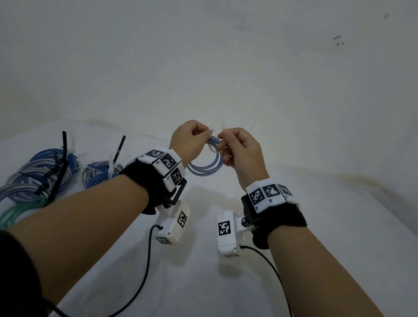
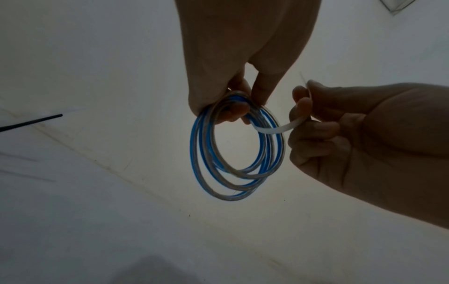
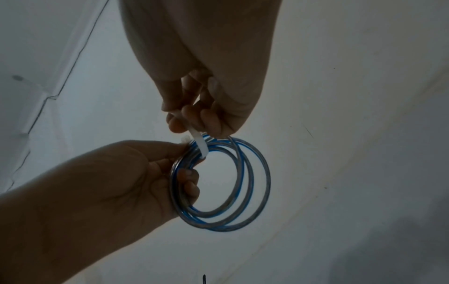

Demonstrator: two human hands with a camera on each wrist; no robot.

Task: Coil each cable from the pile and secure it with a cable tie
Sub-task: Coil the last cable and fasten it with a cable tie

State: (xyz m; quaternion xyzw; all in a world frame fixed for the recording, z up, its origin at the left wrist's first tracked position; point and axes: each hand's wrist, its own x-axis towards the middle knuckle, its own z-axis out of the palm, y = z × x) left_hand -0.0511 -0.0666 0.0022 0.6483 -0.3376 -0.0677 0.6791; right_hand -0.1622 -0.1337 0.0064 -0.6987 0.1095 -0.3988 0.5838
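Observation:
A small coil of blue and clear cable (image 1: 208, 165) (image 2: 233, 153) (image 3: 226, 184) hangs in the air above the table. My left hand (image 1: 187, 139) (image 2: 233, 103) (image 3: 136, 173) grips the top of the coil, fingers curled through its loops. A white cable tie (image 2: 277, 128) (image 3: 200, 144) wraps round the strands near that grip. My right hand (image 1: 236, 148) (image 2: 323, 123) (image 3: 194, 115) pinches the tie's strap and holds it taut beside the coil. The tie's thin tail (image 1: 252, 126) sticks up past my right fingers.
Several coiled blue, clear and green cables (image 1: 35, 182) lie on the white table (image 1: 212, 279) at the left, some bound with black ties (image 1: 64, 148). A smaller tied coil (image 1: 99, 172) sits beside them. A white wall stands close behind the table.

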